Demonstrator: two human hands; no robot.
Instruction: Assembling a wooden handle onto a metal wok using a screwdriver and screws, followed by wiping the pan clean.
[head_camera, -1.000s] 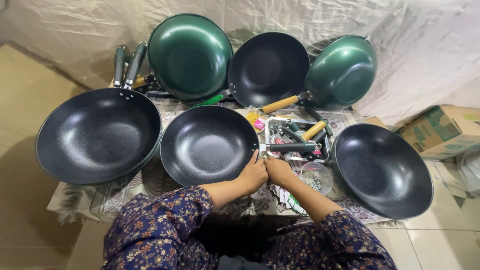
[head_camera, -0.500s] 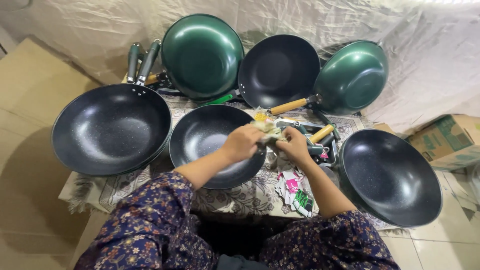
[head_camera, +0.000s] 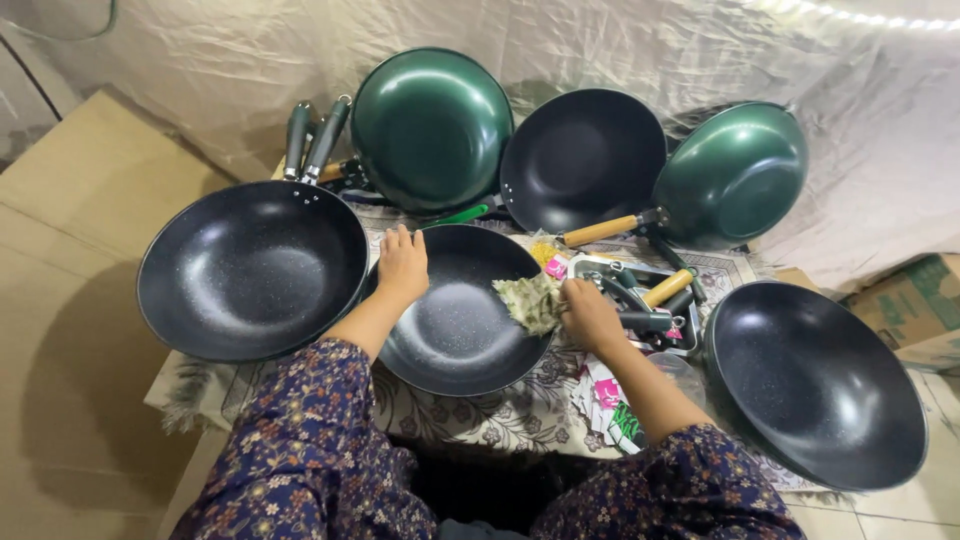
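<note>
A black speckled wok (head_camera: 455, 330) without a handle lies in front of me on a patterned cloth. My left hand (head_camera: 402, 265) grips its far left rim. My right hand (head_camera: 588, 315) holds a crumpled pale green rag (head_camera: 530, 300) against the wok's right inner edge.
A larger black wok (head_camera: 250, 270) lies at the left and another (head_camera: 815, 385) at the right. Two green woks (head_camera: 430, 130) (head_camera: 735, 175) and a black one (head_camera: 580, 160) lean against the draped sheet behind. A tray of handles (head_camera: 650, 300) and a cardboard box (head_camera: 915, 310) are on the right.
My left hand has moved from the wok's right side to its far left rim. My right hand has brought the rag down onto the wok's right edge.
</note>
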